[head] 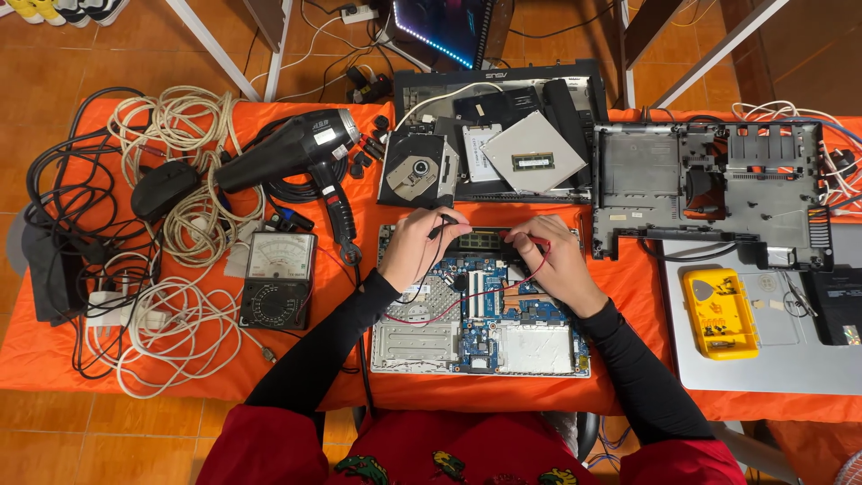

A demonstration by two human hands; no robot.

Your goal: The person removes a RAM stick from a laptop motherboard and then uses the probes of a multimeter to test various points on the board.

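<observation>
An opened laptop base with its blue motherboard (480, 328) lies on the orange cloth in front of me. My left hand (415, 244) pinches a black test probe (446, 221) at the board's upper edge, next to a green memory module (483, 241). My right hand (549, 260) holds a red test probe (523, 237) at the module's right end. Red and black leads trail from the probes across the board toward an analog multimeter (279, 278) on the left.
A black heat gun (296, 153) and tangled white and black cables (171, 224) fill the left side. An optical drive (418, 171), a drive and covers lie behind. A grey laptop chassis (709, 193) and a yellow parts box (720, 313) sit right.
</observation>
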